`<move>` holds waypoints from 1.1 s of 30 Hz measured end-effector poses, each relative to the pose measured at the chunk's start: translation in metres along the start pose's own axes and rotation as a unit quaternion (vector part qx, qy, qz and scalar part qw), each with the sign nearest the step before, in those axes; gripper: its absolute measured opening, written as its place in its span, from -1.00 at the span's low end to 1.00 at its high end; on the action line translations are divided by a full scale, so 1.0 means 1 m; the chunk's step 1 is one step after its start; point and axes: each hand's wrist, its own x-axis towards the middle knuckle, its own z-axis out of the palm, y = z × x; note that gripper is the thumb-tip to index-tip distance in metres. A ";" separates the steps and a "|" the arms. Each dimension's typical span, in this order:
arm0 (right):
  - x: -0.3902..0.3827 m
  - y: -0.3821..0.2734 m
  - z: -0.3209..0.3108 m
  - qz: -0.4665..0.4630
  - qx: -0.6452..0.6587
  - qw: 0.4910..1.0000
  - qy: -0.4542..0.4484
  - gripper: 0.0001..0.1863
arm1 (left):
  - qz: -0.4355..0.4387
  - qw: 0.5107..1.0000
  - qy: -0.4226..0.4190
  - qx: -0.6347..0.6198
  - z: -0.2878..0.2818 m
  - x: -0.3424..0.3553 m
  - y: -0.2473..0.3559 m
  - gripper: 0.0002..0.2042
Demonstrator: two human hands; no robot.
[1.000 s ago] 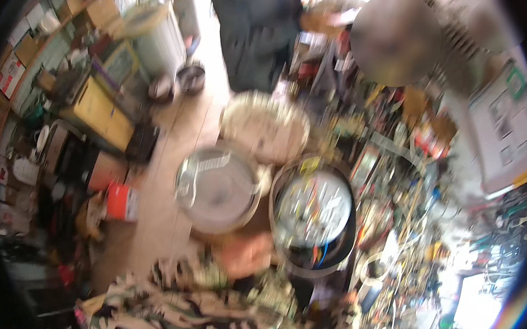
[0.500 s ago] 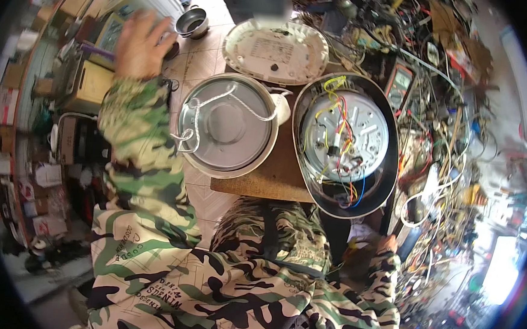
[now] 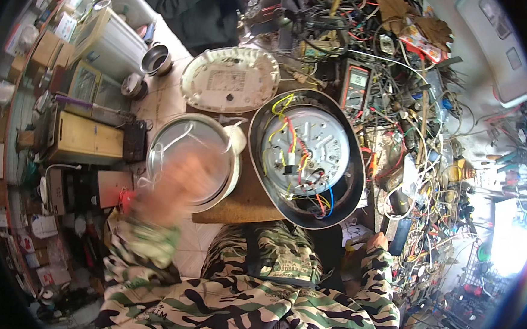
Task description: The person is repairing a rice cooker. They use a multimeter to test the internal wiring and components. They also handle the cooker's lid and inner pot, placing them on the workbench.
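Observation:
My left hand [image 3: 191, 175], smeared by motion, is over a round pot [image 3: 236, 174] with a grey lid [image 3: 183, 138] and a white cord across it; its fingers cannot be made out. To the right lies an upturned oval appliance body [image 3: 359, 185], dark inside, with a round metal plate [image 3: 331, 138] and yellow, red and blue wires [image 3: 293, 143]. My right hand [image 3: 378, 241] rests low at the bench edge, beside a dark flat object [image 3: 399, 236]; its fingers are too small and hidden to read. Behind the pot is a cream oval base cover [image 3: 230, 72].
Pot and body sit on a brown wooden board [image 3: 236, 213]. A multimeter [image 3: 356, 86] stands amid tangled wires and parts on the right. A small dark pan [image 3: 156, 59] is at the back left, near shelves with boxes. Someone in dark clothing [image 3: 194, 12] is at the far side.
My left hand has come back from the far left to above the pot lid. My view has shifted, so the pot and oval body appear further left and lower. My right hand stays low at the bench edge.

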 end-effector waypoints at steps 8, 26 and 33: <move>0.008 0.010 0.014 -0.021 0.014 1.000 0.015 -0.67 | -0.182 0.931 -0.289 0.126 0.128 -0.105 -0.119 -0.58; 0.065 0.015 0.060 0.023 -0.008 0.997 0.075 -0.80 | -0.170 0.925 -0.298 0.161 0.126 -0.073 -0.102 -0.48; -0.011 -0.003 -0.005 0.010 0.024 0.999 0.027 -0.78 | 0.240 0.881 0.406 0.035 -0.046 0.040 0.022 -0.70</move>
